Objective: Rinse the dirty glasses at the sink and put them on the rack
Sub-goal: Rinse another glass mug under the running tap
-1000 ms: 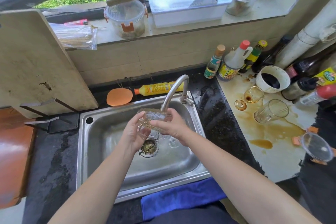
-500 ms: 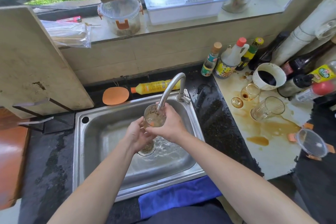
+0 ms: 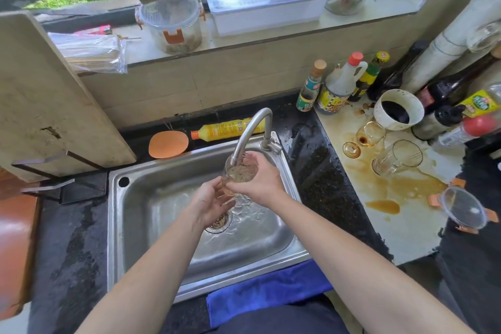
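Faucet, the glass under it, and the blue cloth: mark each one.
faucet (image 3: 243, 138), head view, middle of the curved spout.
glass (image 3: 238, 175), head view, its water-filled wall just below the spout's mouth.
blue cloth (image 3: 265, 293), head view, centre of the cloth at the counter's front edge.

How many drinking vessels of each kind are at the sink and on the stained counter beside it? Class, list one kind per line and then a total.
Clear glasses: 2, the glass under the tap, held by the left hand and right hand, and the tipped glass
Amber stemmed glass: 1
White cup: 1
Total: 4
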`<act>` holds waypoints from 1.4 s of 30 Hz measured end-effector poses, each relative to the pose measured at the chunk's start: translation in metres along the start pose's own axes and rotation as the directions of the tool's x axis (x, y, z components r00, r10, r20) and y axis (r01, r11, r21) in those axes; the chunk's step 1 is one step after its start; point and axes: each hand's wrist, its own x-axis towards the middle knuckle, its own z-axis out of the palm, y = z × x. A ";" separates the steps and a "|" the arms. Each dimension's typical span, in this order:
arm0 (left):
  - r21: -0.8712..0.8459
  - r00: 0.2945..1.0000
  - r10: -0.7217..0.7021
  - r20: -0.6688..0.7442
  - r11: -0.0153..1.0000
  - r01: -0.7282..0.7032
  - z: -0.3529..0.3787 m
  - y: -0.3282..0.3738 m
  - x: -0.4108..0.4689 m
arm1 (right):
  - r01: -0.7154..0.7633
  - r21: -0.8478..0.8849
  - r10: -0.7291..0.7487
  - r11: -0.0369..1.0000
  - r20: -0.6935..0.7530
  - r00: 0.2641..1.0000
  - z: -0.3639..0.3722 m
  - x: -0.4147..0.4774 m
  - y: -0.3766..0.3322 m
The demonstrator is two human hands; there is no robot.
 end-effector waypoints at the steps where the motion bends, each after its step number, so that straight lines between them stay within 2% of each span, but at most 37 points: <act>1: 0.013 1.000 -0.007 -0.002 1.000 0.007 0.002 0.000 -0.002 | -0.010 -0.002 0.010 1.000 -0.016 1.000 0.000 0.001 -0.001; 7: 0.090 0.997 -0.019 -0.076 0.996 0.026 -0.005 0.003 -0.001 | -0.024 -0.054 0.027 0.998 0.054 0.998 0.010 0.001 0.002; 9: 0.117 0.997 -0.029 -0.073 0.992 0.037 -0.010 0.003 -0.003 | -0.118 0.065 0.115 0.991 0.051 0.992 0.010 0.004 0.009; 12: 0.069 0.999 -0.034 -0.031 0.997 0.036 -0.016 0.005 -0.003 | -0.239 0.305 0.221 0.922 0.093 0.971 0.013 0.009 0.019; 15: 0.062 0.997 -0.037 0.071 0.998 0.033 -0.020 0.011 -0.003 | -0.265 0.428 0.204 0.864 0.182 0.962 0.017 0.013 0.023; 17: 0.037 0.998 0.014 0.061 0.999 -0.017 -0.019 0.013 -0.005 | -0.257 0.417 0.180 0.872 0.214 0.960 0.017 0.017 0.021; 20: -0.043 0.994 0.082 -0.067 0.995 -0.085 -0.018 0.014 -0.006 | -0.262 0.348 0.176 0.900 0.259 0.950 0.019 0.021 0.015; 23: -0.083 0.988 0.102 -0.120 0.990 -0.113 -0.026 0.013 -0.002 | -0.253 0.285 0.153 0.924 0.330 0.931 0.017 0.022 0.006; 25: -0.078 0.982 0.121 -0.144 0.988 -0.133 -0.031 0.012 0.000 | -0.262 0.256 0.159 0.931 0.361 0.919 0.012 0.019 0.000; 28: 0.018 0.968 0.218 -0.127 0.976 -0.217 -0.037 0.013 0.000 | -0.330 0.223 0.222 0.917 0.403 0.888 0.007 0.021 0.005; 30: 0.100 0.958 0.274 -0.092 0.959 -0.264 -0.039 0.014 -0.002 | -0.416 0.268 0.271 0.869 0.446 0.853 0.004 0.020 0.007; 34: 0.287 0.933 0.361 0.009 0.893 -0.348 -0.027 0.018 -0.015 | -0.557 0.460 0.315 0.692 0.501 0.806 0.001 0.014 0.011; 38: 0.431 0.897 0.422 0.128 0.791 -0.434 -0.012 0.018 -0.020 | -0.566 0.638 0.352 0.522 0.443 0.825 0.009 0.012 0.029; 40: 0.489 0.872 0.470 0.136 0.734 -0.471 -0.007 0.018 -0.018 | -0.571 0.685 0.391 0.452 0.423 0.818 0.013 0.011 0.035; 42: 0.570 0.850 0.513 0.118 0.666 -0.481 -0.001 0.018 -0.016 | -0.570 0.676 0.421 0.468 0.397 0.816 0.016 0.010 0.036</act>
